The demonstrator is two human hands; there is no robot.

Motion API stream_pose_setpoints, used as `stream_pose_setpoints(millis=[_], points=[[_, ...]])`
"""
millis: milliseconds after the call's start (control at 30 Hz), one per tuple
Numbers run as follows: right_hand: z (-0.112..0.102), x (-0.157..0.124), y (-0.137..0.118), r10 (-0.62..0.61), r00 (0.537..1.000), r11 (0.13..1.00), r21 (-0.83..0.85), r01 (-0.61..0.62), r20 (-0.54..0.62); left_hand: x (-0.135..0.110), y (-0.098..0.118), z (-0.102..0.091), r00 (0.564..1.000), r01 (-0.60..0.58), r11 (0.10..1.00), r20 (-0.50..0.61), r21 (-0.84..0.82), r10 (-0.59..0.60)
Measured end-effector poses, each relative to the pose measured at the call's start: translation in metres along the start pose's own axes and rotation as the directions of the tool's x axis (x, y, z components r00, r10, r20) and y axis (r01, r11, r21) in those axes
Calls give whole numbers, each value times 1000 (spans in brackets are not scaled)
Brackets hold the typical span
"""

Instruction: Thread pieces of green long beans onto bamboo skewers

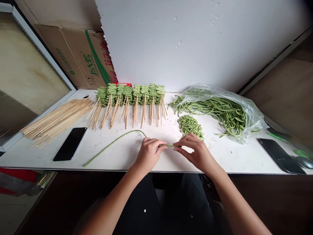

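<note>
My left hand (148, 152) and my right hand (195, 150) meet over the white table's front edge, both pinched on one long green bean (114, 141). The bean runs between my fingertips, then arcs away to the left and down to the table's front edge. Just behind my right hand lies a small heap of short cut bean pieces (190, 126). Further back, a row of skewered bean pieces (130, 94) on bamboo sticks lines the wall.
Loose bamboo skewers (57, 120) are piled at the left. A black phone (70, 143) lies beside them. A clear plastic bag of long beans (225, 111) sits at the right, with another phone (280, 155) and a mouse (304, 162) beyond. A cardboard box (80, 55) leans at the back left.
</note>
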State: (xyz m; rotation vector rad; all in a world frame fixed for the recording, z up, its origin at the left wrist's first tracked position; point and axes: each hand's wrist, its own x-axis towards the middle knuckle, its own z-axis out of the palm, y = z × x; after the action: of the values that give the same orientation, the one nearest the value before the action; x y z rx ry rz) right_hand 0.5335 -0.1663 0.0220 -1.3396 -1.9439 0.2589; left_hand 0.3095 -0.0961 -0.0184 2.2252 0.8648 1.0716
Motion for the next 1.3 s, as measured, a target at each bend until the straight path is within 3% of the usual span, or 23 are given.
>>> stream_pose_setpoints(millis=[300,600,800,1067,1167,1300], points=[[8,-4,-17,2,1000,999,-45,-3,-17,-1,4,-6,1000,8,995,18,-99,-7],[9,-5,-25,-25,1000,999,-41,25,3,-3,15,-9,995,-27,999,99,-43,31],[10,-11,-22,44,999,977,206,-47,16,0,29,-17,993,41,980,115,-193,-19],[31,-12,-10,168,986,839,521,-155,23,2,29,-12,996,79,950,64,-303,-63],[28,-12,-10,157,986,869,481,-112,-54,1,28,-10,995,102,957,50,-270,-92],[14,-12,5,58,977,980,199,-17,-204,-2,19,-14,999,39,996,14,-82,-38]])
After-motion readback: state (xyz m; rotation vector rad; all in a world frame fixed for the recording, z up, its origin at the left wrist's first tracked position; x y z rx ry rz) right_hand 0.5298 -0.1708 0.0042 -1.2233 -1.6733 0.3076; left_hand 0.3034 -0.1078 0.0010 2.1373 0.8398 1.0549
